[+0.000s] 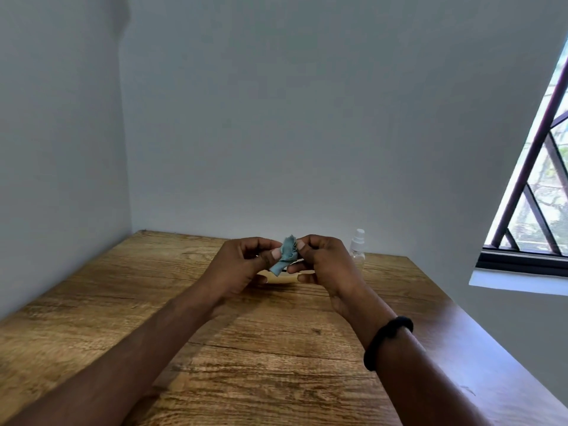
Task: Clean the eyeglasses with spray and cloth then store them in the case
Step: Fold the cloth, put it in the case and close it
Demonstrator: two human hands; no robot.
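A crumpled teal cloth (284, 255) was pinched between the left hand (242, 265) and right hand (322, 262) above the grainy wooden table (276, 364). Beneath showed a pale curved piece (278, 280), glasses or case unclear. A clear plastic spray bottle (358, 247) stood behind.

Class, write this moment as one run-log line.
left hand: pinches cloth | right hand: pinches cloth | eyeglasses: cream frame, mostly hidden between hands | spray bottle: upright on table

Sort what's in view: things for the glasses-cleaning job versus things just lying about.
Job: crumpled teal cloth, pinched by left hand and right hand; cream eyeglass frame beneath it; clear spray bottle with white nozzle.
Not part: black wristband on right wrist; wooden table; barred window.
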